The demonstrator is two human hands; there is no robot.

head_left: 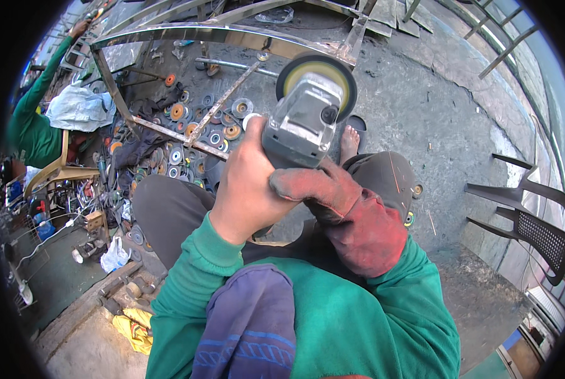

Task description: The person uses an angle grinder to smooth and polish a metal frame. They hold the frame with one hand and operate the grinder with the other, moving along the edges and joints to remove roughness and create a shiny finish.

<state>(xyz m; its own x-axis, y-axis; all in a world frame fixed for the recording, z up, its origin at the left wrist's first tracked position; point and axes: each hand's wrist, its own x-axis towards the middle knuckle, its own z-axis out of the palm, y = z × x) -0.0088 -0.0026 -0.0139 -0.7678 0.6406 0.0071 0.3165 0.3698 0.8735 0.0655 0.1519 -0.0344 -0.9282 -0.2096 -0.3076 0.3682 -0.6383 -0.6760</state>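
Grinder (301,129): above the knees (386,177), its disc (314,64) pointing toward the metal frame (219,35) (contact unclear).
Left hand (247,183): bare, wrapped round the grinder's body.
Right hand (340,199): gloved, closed on the grinder's rear (fingertips hidden); doubling the hold probably steadies it.
Loose discs (178,112): scattered over the floor (415,126), perhaps for easy reach.
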